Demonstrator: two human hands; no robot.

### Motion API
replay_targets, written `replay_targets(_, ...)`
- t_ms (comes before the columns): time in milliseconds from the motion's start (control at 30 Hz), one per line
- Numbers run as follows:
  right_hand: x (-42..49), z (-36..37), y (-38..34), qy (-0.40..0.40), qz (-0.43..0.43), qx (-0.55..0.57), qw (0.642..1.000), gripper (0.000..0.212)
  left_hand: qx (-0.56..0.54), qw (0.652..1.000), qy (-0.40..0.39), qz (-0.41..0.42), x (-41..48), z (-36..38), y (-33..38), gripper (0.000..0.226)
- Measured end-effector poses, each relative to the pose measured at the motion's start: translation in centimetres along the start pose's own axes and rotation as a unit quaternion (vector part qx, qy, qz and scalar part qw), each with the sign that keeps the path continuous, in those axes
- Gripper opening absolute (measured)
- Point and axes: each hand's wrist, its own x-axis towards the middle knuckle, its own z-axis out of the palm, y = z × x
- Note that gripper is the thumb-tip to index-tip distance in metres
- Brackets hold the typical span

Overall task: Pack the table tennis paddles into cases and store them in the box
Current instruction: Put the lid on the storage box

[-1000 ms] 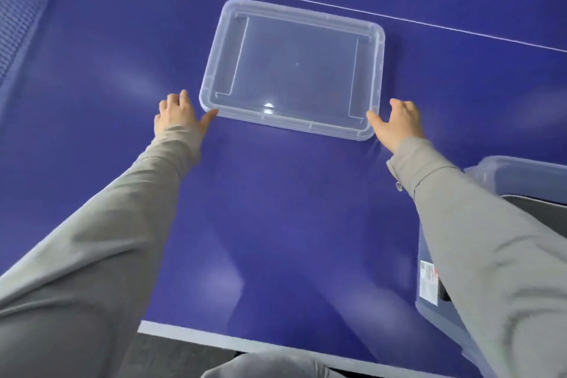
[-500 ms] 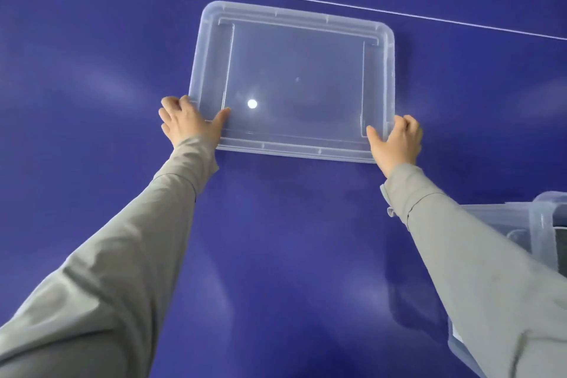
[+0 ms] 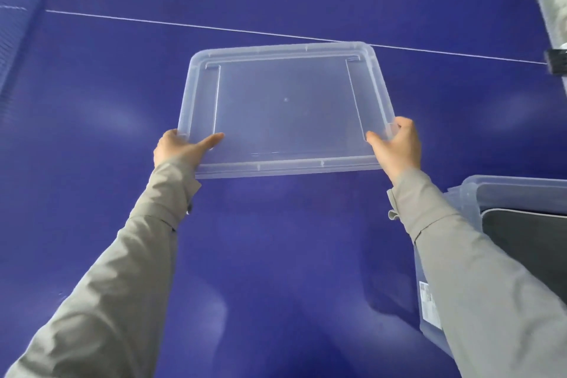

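A clear plastic lid [image 3: 285,107] hangs tilted above the blue table tennis table [image 3: 276,255]. My left hand [image 3: 181,147] grips its near left corner, thumb on top. My right hand [image 3: 395,144] grips the near right corner, fingers curled round the rim. The clear plastic box [image 3: 469,193] stands at the right edge of the view, partly hidden by my right sleeve. A dark grey paddle case [image 3: 527,239] lies inside it.
A white line [image 3: 153,21] crosses the table behind the lid. The net's post and clamp [image 3: 555,61] show at the upper right edge. A white label [image 3: 429,304] is stuck on the box's near wall.
Both hands took hold of the lid's near corners and lifted it off the table, bringing it nearer. The box with the case has come back into view at the right.
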Motion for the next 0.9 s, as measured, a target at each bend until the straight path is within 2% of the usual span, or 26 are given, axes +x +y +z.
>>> replay_targets(67, -0.8, -2.6, 0.1, 0.002, -0.013, -0.01, 1.0, 0.055, -0.027, 1.0, -0.004, 0.001, -2.7, -0.6, -0.4, 0.057)
replay_targets(133, -1.7, -5.5, 0.6, 0.008, -0.026, -0.019, 0.999, 0.056, -0.059, 0.998, -0.007, 0.007, -5.6, -0.6, -0.7, 0.051)
replay_targets(267, -3.9, -11.8, 3.6, 0.028, -0.056, -0.02, 0.998, 0.059, -0.087, 0.996, -0.001, 0.015, -12.3, 0.9, -1.3, 0.06)
replay_targets(367, -5.2, -16.7, 7.4, 0.056, -0.08, 0.01, 0.995, 0.055, -0.104, 0.994, 0.001, 0.022, -18.3, 3.2, -1.0, 0.066)
replay_targets(567, -6.3, -26.4, 16.5, 0.059, -0.054, 0.028, 0.996, 0.045, -0.112, 0.992, 0.02, 0.049, -30.2, 10.0, 0.5, 0.06)
replay_targets(733, -7.9, -32.8, 24.4, 0.083, 0.001, 0.024, 0.996, 0.056, -0.084, 0.992, 0.008, 0.091, -37.9, 16.9, 0.9, 0.058)
replay_targets(900, -9.3, -36.2, 30.2, 0.096, 0.023, 0.023, 0.995, 0.062, -0.036, 0.991, -0.009, 0.127, -42.2, 20.5, 0.7, 0.062)
